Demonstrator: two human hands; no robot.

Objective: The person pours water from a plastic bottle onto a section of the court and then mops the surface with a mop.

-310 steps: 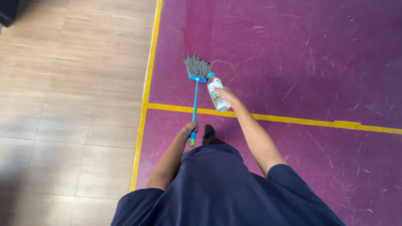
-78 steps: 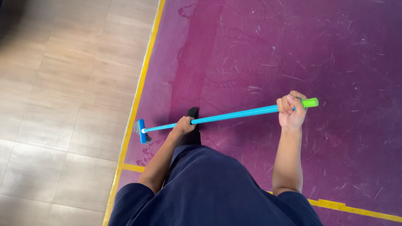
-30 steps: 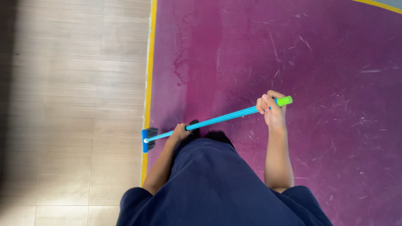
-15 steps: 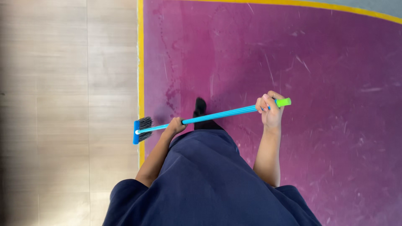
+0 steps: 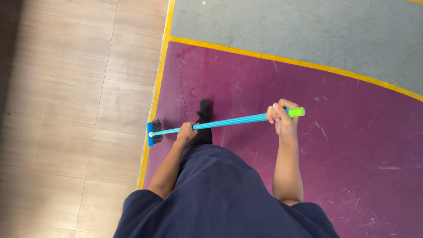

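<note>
Two hands | left hand (image 5: 186,132), right hand (image 5: 282,120) fingers wrapped around blue broom (image 5: 229,122)

You have no packages, labels, signs or screens in front of you in this view.
</note>
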